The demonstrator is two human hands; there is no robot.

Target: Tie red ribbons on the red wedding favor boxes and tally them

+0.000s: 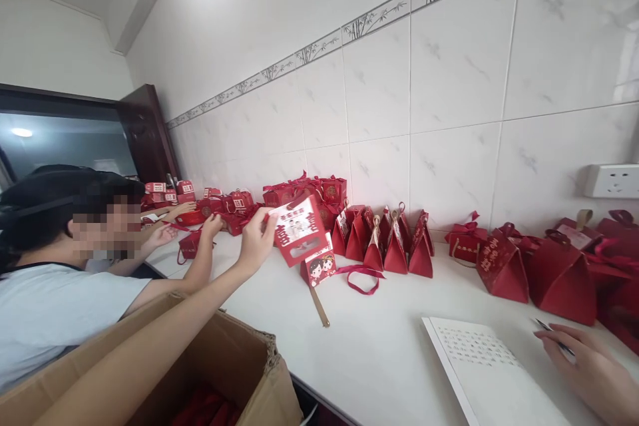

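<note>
My left hand [258,237] stretches out over the table, its fingers closed on the edge of a red and white printed gift box [295,231] with a cut-out slot. Just behind and below that is a smaller red box [320,269] with two cartoon figures. A dark red ribbon [363,279] loops beside it, and a gold-brown strip [319,306] lies in front. At the lower right, my right hand [586,359] grips a pen [556,338], its tip near an open notebook [486,359] that bears rows of handwriting.
A co-worker [64,279] sits at the left, hands among red boxes. Red triangular boxes [394,243] and more red boxes [564,279] line the tiled wall. An open cardboard carton [279,379] with red items inside stands at the table's near edge. A wall socket [614,180] is at the right.
</note>
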